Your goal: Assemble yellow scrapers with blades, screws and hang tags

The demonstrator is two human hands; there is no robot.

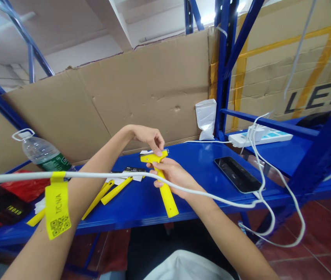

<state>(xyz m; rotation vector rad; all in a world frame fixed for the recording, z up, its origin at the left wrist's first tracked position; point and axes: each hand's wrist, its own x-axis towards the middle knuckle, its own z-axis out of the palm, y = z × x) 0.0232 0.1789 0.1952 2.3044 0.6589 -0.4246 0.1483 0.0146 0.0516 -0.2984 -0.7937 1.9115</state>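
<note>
A yellow scraper is held above the blue shelf, its wide head up and its handle pointing down toward me. My right hand is closed around the upper handle just under the head. From above, my left hand pinches the far side of the head, where a dark blade edge and a clear strip show. What lies under the left fingertips is hidden. To the left, other yellow scrapers with black-and-white cards at their heads lie on the shelf, partly behind my left forearm.
A white cable with a yellow tag crosses in front of my arms. On the blue shelf are a phone, a power strip, a plastic bottle and a red-and-black bag. Cardboard stands behind.
</note>
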